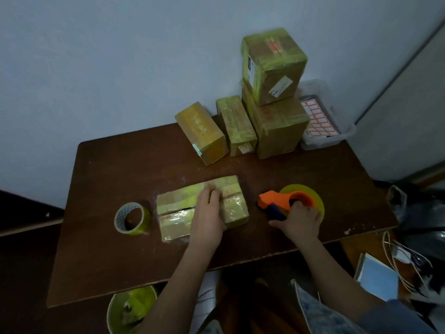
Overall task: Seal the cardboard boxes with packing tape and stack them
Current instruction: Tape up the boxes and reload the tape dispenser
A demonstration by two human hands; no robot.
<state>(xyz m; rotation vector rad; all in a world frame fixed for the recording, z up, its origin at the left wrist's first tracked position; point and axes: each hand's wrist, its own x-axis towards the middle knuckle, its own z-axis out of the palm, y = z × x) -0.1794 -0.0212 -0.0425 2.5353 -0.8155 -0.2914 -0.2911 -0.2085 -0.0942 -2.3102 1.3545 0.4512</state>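
Cardboard box, the flat one wrapped in yellowish tape, is lying on the brown tabletop with the person's left hand resting flat on top of it, fingers laid out straight across the lid. A dark slit shows along the box's top just left of that hand, so that seam looks unsealed, though the light is dim and I can't say for sure.

Just right of the box, the right hand is curled over the orange tape dispenser, which carries a big yellow tape roll. The dispenser's orange nose points toward the box but sits apart from it. A blue part of the handle pokes out under the fingers.

On the far side of the left hand from the dispenser, a spare tape roll stands on its edge near the box, not touching it.

Beyond both hands, at the back of the tabletop by the wall, are the taped boxes: a yellow box lying at an angle, a narrow box beside it, then a large box with a cube-shaped box stacked on top. Right of that stack sits a clear plastic tub holding a sheet of red-bordered labels.

Closer than the hands, below the tabletop edge, there's a round bin with crumpled yellow tape scraps in it.
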